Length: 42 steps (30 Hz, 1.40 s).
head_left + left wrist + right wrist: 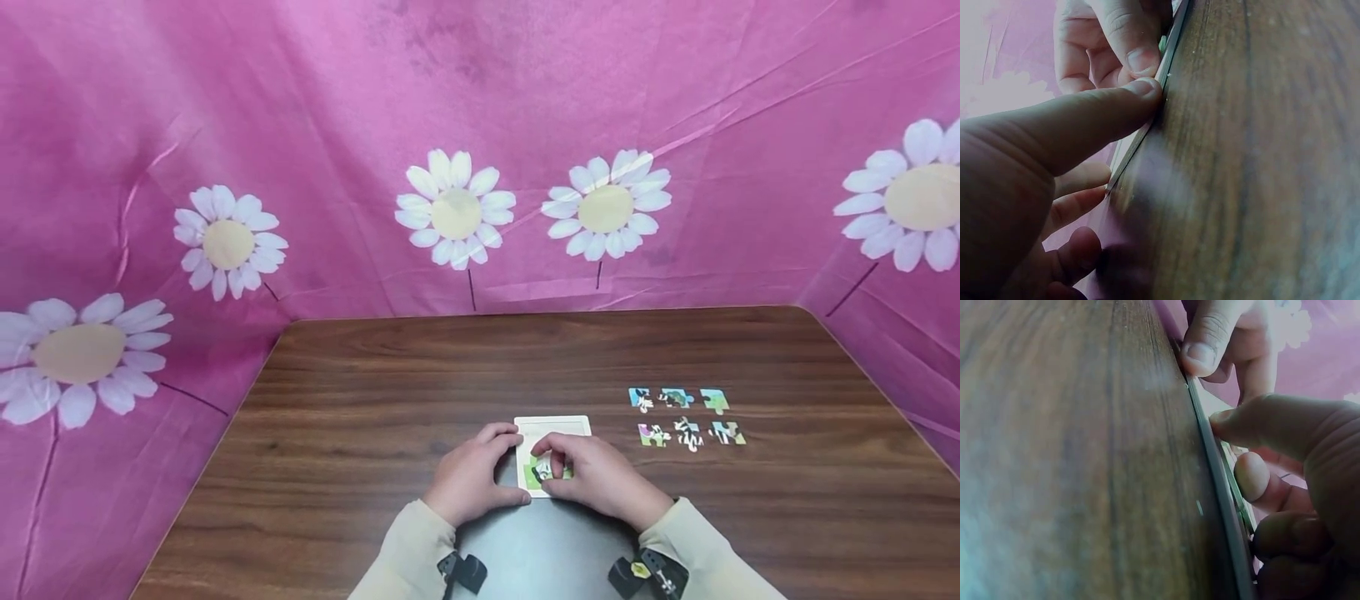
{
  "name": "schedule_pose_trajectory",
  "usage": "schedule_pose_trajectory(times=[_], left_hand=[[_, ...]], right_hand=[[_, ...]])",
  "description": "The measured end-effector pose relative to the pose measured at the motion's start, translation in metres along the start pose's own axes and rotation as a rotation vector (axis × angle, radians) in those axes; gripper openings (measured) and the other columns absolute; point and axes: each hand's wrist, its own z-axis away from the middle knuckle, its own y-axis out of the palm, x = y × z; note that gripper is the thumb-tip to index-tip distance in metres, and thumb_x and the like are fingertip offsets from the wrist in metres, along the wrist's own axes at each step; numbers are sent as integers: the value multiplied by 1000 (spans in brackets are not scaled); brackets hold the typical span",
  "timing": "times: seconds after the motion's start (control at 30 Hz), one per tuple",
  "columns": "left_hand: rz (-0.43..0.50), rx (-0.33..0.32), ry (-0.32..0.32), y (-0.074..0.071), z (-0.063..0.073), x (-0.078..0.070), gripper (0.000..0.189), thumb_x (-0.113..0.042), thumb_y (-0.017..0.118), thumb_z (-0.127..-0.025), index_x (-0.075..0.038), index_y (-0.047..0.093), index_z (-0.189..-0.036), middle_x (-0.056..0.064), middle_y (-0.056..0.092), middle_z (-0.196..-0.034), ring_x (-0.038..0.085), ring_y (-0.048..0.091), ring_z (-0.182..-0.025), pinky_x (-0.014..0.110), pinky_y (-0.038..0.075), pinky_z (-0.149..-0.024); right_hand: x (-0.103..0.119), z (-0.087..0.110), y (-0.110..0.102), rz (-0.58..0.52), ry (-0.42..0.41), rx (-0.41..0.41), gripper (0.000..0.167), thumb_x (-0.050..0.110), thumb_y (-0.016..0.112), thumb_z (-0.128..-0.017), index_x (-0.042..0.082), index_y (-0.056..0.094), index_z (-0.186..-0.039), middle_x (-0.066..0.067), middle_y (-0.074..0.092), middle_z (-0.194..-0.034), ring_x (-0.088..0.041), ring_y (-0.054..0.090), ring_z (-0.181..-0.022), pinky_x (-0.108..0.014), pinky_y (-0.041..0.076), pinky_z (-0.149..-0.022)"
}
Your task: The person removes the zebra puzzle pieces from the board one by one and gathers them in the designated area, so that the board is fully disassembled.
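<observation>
A small white-framed puzzle tray (552, 425) lies on the table in the head view, with green, black and white puzzle pieces (532, 477) in its near part. My left hand (476, 475) steadies the tray from the left, thumb at its near left corner and fingertips along the left edge. Over the tray is my right hand (592, 477), its thumb and bent fingers pinching at a piece that they partly cover. In the right wrist view the right thumb (1235, 422) rests at the tray's near edge. The left thumb (1116, 103) presses that same edge in the left wrist view.
Right of the tray, several loose jigsaw pieces (677, 398) lie in two rows on the brown wooden table (360, 392). Pink cloth (337, 125) printed with white daisies rises behind the table and at both sides.
</observation>
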Motion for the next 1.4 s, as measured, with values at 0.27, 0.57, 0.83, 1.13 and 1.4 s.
schedule_pose_trajectory(times=[0.27, 0.57, 0.83, 1.13, 1.4], left_hand=[[1, -1, -3, -2, 0, -1, 73, -49, 86, -72, -19, 64, -135, -8, 53, -143, 18, 62, -116, 37, 52, -87], [18, 12, -6, -2, 1, -2, 72, -48, 86, -73, -19, 64, -134, -8, 53, -143, 18, 61, -118, 38, 51, -86], [12, 16, -5, -5, -3, -3, 71, -49, 85, -74, -19, 63, -135, -8, 52, -144, 19, 60, -120, 39, 51, -88], [3, 19, -15, -6, -3, -1, 72, -49, 84, -74, -20, 63, -136, -8, 52, -144, 20, 61, -119, 40, 51, -88], [8, 18, -14, -3, -1, -1, 72, -49, 84, -73, -20, 63, -135, -9, 52, -144, 19, 61, -118, 39, 52, -88]], right_hand=[[1, 1, -2, -2, 16, 11, 36, 18, 83, -76, 26, 62, -104, 20, 55, -73, 3, 44, -60, -23, 38, -61], [1, 6, 3, -17, 16, -25, 35, 14, 81, -77, 27, 66, -106, 20, 59, -82, 1, 49, -66, -24, 40, -64], [0, 4, 5, 6, -132, -111, 43, 6, 81, -75, 19, 71, -115, 14, 59, -87, -1, 51, -72, -23, 42, -65], [5, 3, 8, 53, -140, -133, 46, 7, 80, -76, 20, 72, -119, 14, 60, -93, 1, 46, -67, -21, 40, -61], [6, 7, 9, 70, -118, -100, 42, 9, 78, -79, 16, 73, -120, 14, 63, -91, 0, 50, -72, -25, 44, -65]])
